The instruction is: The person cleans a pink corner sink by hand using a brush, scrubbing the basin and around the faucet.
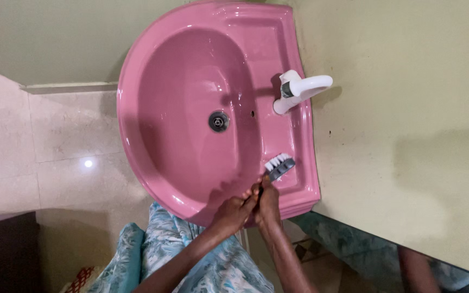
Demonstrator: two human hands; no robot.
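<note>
A pink sink [137,81] hangs on a pale wall. Both hands meet at its near right rim: the right hand [267,205] pinches a brush [279,166], which angles far-right; the left hand [234,210] touches it, fingers together.

The wash basin [137,70] is fixed to the wall [408,108], which takes the right side of the picture. The tap [299,91] stands on the basin ledge next to the wall, with its spout over the bowl. The drain [219,121] lies in the middle of the bowl, left of the tap. The scrub brush [279,166] rests on the ledge, below the tap in the picture and nearer to the person. The right hand [267,205] touches the brush handle; the left hand [234,212] is just beside it, at the basin rim. The tiled floor [66,152] lies under the basin, to the left.
</note>
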